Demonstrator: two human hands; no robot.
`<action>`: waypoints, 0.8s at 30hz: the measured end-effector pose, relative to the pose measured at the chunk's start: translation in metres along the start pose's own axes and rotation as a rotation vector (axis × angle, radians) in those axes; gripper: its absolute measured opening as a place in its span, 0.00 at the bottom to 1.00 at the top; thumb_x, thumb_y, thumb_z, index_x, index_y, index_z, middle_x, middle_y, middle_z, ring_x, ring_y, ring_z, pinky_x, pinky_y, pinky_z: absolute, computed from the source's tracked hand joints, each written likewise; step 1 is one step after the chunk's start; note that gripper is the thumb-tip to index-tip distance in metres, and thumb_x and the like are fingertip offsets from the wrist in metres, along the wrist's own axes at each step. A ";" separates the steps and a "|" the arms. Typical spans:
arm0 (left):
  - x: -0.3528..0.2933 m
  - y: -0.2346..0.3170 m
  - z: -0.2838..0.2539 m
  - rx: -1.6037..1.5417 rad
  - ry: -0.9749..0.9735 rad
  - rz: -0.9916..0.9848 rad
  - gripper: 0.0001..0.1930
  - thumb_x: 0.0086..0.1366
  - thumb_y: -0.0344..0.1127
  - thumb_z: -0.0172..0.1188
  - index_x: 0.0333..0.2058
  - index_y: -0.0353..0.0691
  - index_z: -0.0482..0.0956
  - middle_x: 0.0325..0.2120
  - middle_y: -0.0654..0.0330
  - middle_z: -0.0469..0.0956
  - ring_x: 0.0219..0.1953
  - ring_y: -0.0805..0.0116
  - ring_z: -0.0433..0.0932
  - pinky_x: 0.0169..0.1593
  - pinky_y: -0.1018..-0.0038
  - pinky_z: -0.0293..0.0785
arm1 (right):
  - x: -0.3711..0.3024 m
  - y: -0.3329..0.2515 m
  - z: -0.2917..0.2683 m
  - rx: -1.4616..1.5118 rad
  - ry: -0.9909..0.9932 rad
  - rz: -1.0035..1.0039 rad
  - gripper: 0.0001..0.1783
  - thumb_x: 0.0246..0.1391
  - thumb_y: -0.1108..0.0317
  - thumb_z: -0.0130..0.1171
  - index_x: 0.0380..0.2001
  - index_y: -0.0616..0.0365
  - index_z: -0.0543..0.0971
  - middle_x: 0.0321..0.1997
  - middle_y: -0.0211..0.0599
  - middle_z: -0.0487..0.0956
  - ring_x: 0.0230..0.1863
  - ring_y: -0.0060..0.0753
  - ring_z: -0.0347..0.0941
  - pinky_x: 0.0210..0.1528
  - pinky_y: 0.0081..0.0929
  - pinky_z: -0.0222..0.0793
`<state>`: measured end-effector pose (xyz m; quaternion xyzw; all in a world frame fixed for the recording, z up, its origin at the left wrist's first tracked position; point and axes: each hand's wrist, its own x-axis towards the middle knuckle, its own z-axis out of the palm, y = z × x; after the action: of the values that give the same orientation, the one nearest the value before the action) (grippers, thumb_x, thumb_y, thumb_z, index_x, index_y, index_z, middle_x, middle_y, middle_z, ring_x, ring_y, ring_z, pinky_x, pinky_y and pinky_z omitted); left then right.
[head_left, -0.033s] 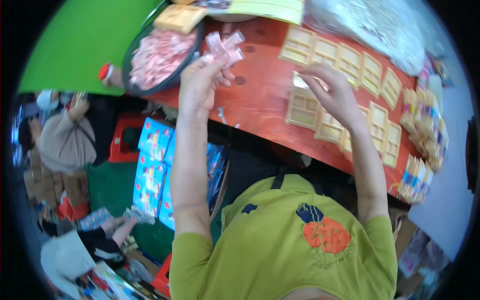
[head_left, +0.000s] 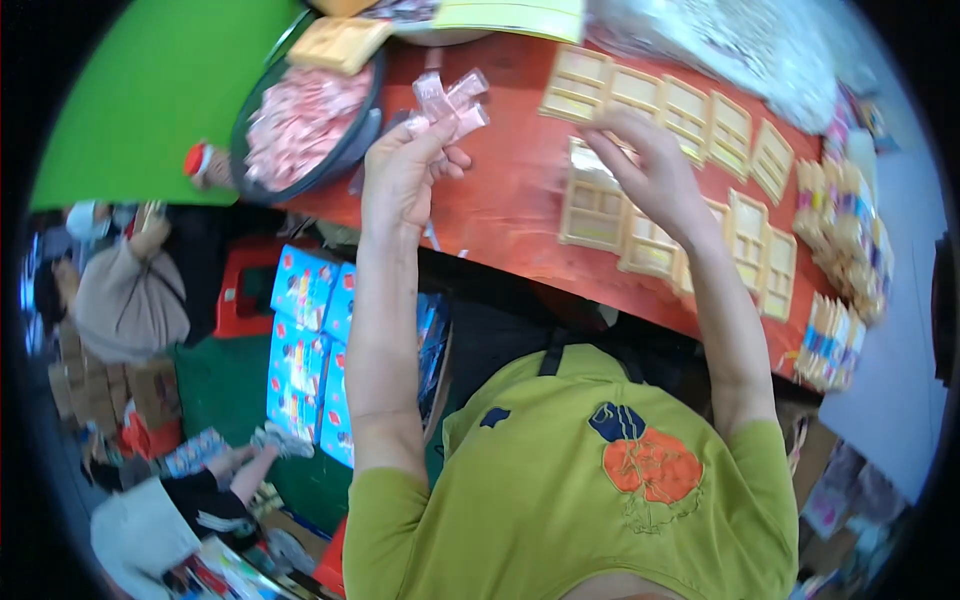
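My left hand [head_left: 405, 170] is raised over the red table [head_left: 500, 200] and grips several small pink wrapped packets [head_left: 450, 100], fanned out above its fingers. My right hand [head_left: 655, 175] lies on the rows of tan compartment trays [head_left: 690, 110], fingertips touching one tray [head_left: 590, 205] near the table's middle. I see nothing held in that hand. A dark round bowl [head_left: 345, 150] heaped with more pink packets [head_left: 295, 120] stands left of my left hand, with a tan tray [head_left: 340, 40] resting on its far rim.
Stacks of filled trays [head_left: 845, 235] line the table's right end. A clear plastic bag [head_left: 720, 40] and a yellow-green sheet [head_left: 510, 15] lie at the back. Blue boxes [head_left: 310, 340] and a red stool [head_left: 240, 290] sit below the table. Two people [head_left: 130, 290] sit on the floor at left.
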<state>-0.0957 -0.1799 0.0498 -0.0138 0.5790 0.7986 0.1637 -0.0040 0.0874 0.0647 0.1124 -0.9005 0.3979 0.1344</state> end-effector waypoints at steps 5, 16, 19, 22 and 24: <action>-0.002 -0.038 0.040 0.077 -0.076 -0.011 0.07 0.64 0.29 0.65 0.37 0.30 0.82 0.27 0.57 0.82 0.22 0.73 0.80 0.24 0.80 0.74 | 0.029 -0.002 0.017 0.040 0.193 -0.015 0.13 0.61 0.66 0.59 0.46 0.61 0.80 0.46 0.40 0.79 0.48 0.40 0.76 0.49 0.33 0.72; -0.013 -0.050 0.044 0.633 -0.050 0.305 0.10 0.64 0.24 0.59 0.43 0.30 0.82 0.30 0.59 0.82 0.27 0.74 0.80 0.29 0.79 0.77 | 0.019 0.001 0.046 -0.212 0.029 -0.143 0.12 0.61 0.61 0.58 0.42 0.55 0.83 0.41 0.40 0.77 0.50 0.42 0.73 0.55 0.39 0.65; -0.013 -0.047 0.039 0.834 -0.103 0.532 0.10 0.62 0.22 0.58 0.42 0.32 0.82 0.33 0.55 0.82 0.32 0.66 0.82 0.36 0.74 0.78 | 0.012 -0.002 0.042 -0.135 -0.032 -0.110 0.10 0.61 0.63 0.58 0.40 0.55 0.83 0.41 0.39 0.78 0.50 0.40 0.73 0.55 0.39 0.65; -0.015 -0.041 0.041 0.997 -0.162 0.726 0.10 0.59 0.20 0.59 0.40 0.33 0.82 0.36 0.51 0.82 0.37 0.56 0.82 0.42 0.68 0.78 | 0.006 0.005 0.039 -0.046 -0.012 -0.225 0.09 0.61 0.65 0.59 0.40 0.55 0.83 0.40 0.39 0.79 0.47 0.39 0.76 0.53 0.38 0.67; -0.016 -0.042 0.043 1.053 -0.176 0.769 0.10 0.58 0.20 0.59 0.39 0.33 0.81 0.37 0.49 0.81 0.39 0.51 0.81 0.45 0.65 0.77 | 0.003 0.010 0.036 -0.064 -0.030 -0.223 0.08 0.60 0.67 0.60 0.40 0.56 0.83 0.37 0.40 0.80 0.42 0.41 0.78 0.50 0.36 0.71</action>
<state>-0.0615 -0.1319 0.0284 0.3414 0.8404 0.4084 -0.1018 -0.0152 0.0664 0.0356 0.2137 -0.8966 0.3496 0.1678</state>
